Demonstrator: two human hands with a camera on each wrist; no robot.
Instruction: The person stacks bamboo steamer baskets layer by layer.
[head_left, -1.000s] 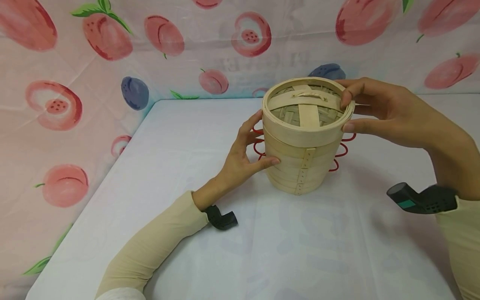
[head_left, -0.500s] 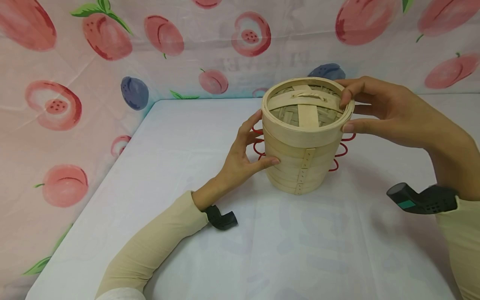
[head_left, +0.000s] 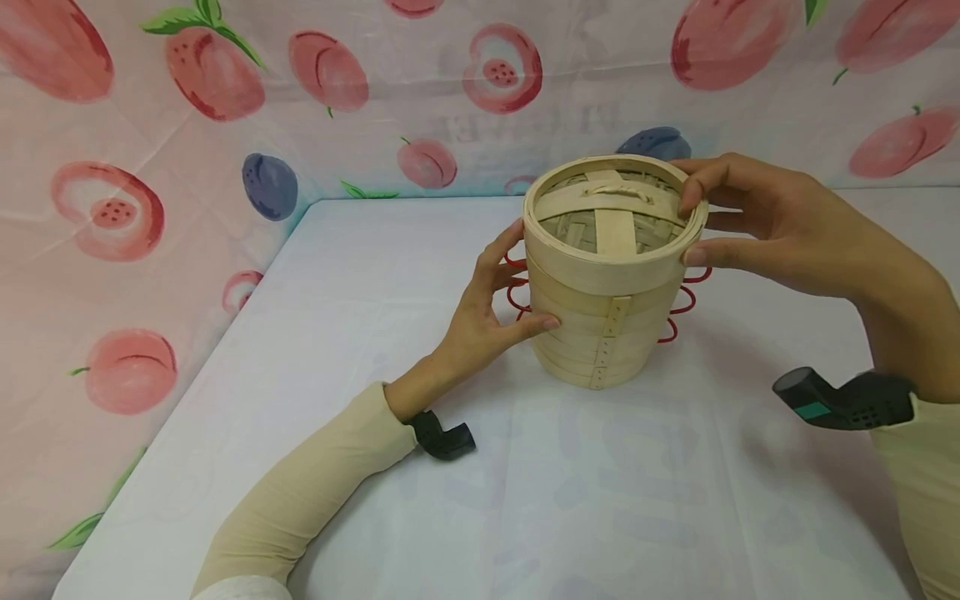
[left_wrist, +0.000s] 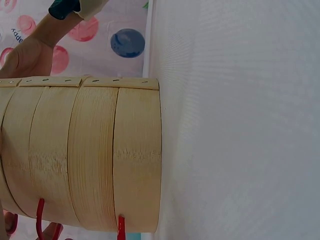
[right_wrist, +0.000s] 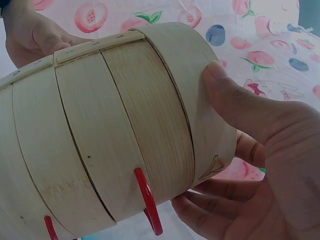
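Note:
A stack of bamboo steamer baskets stands upright on the white table, narrowing toward its base. Its woven lid sits on top, crossed by bamboo bands with a small twisted loop. My left hand holds the stack's left side, thumb in front, fingertips partly hidden behind it. At the lid's right edge, my right hand grips the rim with thumb in front and index finger over the top. Red loop handles stick out on both sides. In the right wrist view, the thumb presses the lid's side.
White cloth covers the table, with its left edge running diagonally. A fruit-printed curtain hangs behind and to the left. Black wrist-worn devices protrude beside both sleeves.

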